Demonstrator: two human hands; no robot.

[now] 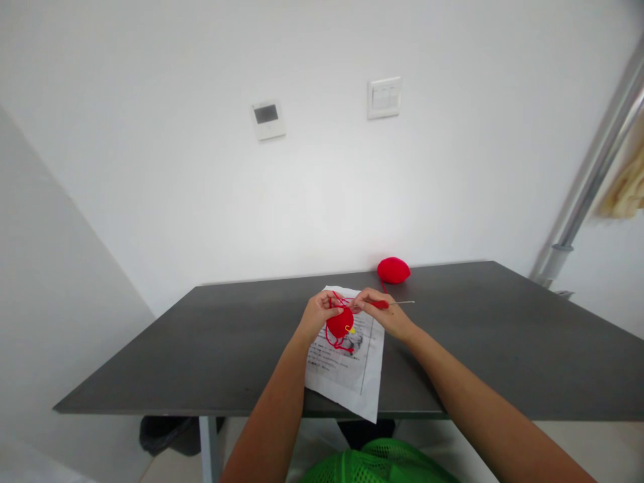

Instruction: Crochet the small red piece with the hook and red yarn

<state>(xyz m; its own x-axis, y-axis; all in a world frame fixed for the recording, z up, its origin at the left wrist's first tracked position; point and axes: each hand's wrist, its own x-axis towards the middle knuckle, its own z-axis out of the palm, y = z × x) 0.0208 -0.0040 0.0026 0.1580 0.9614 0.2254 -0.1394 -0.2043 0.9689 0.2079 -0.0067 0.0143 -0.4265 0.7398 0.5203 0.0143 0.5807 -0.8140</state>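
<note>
Dark table (226, 349) fills the lower half, printed sheet (347, 389) at lower centre, and over that the left hand (318, 310) pinches a red crocheted piece (338, 323) while the right hand (392, 318) grips a slim red-handled hook (381, 304). Looks mid-stitch to me, tip's too small to be sure, so next calls for a steady pinch and catching the yarn (336, 345)

The dark table (241, 349) and wall switch (384, 98) suggest perhaps an office.
</note>
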